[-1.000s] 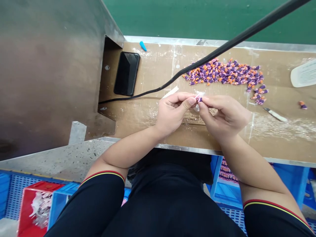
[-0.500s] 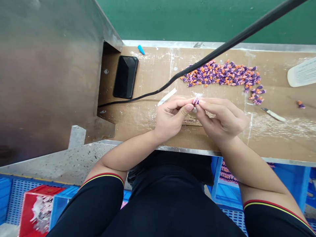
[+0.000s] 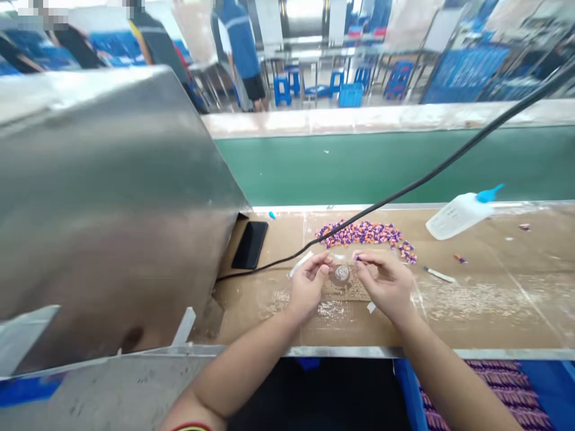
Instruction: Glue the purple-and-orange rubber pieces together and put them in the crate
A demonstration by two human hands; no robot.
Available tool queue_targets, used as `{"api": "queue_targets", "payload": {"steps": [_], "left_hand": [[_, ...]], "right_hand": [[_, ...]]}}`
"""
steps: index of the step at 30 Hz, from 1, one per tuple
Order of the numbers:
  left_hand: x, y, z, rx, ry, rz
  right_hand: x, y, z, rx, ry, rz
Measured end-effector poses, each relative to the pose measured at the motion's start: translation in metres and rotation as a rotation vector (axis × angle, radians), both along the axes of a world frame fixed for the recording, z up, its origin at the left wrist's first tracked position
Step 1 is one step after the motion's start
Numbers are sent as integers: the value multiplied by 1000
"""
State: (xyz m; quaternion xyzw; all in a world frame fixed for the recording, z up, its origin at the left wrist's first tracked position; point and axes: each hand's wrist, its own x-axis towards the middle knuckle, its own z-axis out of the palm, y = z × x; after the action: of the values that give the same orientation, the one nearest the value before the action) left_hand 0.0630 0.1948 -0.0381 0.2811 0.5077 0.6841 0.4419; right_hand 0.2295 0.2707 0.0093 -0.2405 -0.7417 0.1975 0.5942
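Note:
Between the thumb and fingers of my right hand (image 3: 389,282) is a small purple piece (image 3: 357,258), partly covered by the fingertips. My left hand (image 3: 309,288) is apart from it, its thumb and fingers drawn together; anything in them is too small to make out. On the board between and just below my hands sits a clear round blob (image 3: 342,274). Beyond the hands lies a heap of small purple, orange and pink pieces (image 3: 366,233), spreading toward the right. A white strip (image 3: 300,263) lies by my left fingers.
A black cable (image 3: 395,194) crosses above the table. A phone (image 3: 250,245) lies left, beside a metal housing (image 3: 121,227). At right are a white bottle with blue nozzle (image 3: 458,215), a knife (image 3: 439,275) and a stray piece (image 3: 460,258). A blue crate (image 3: 406,389) stands below; people are beyond.
The view has tilted up, bringing the far room and people into sight. My hands, which met at one purple piece, have moved apart; the piece is now at my right fingertips.

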Motion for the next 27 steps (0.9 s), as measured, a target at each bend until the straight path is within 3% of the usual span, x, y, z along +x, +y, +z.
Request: {"api": "queue_targets", "payload": {"steps": [4,7,10,12,13,16,21,24,27], "left_hand": [[-5,0,11,48,85,-9],[-4,1,11,34,94,-8],[1,2,4,-3,69,-23],[5,4,1,-22,41,-49],[7,5,0,10,27,-24],[12,13,2,67,10,-2],[19,22,10,51,60,55],[23,26,11,3,90,100],[27,29,13,-47,115,155]], "right_hand": [[49,-18,-13,-324,309,-173],[115,-46,-38,-547,565,-373],[193,-83,-61,-681,555,-661],[241,-111,-69,-815,273,-875],[263,-124,-73,-936,22,-939],[309,-161,-85,-1148,-275,-1043],[337,-191,-110,-1460,-667,-934],[349,-189,-120,-1557,-864,-881],[369,-180,-121,-1606,-1028,-929]]}}
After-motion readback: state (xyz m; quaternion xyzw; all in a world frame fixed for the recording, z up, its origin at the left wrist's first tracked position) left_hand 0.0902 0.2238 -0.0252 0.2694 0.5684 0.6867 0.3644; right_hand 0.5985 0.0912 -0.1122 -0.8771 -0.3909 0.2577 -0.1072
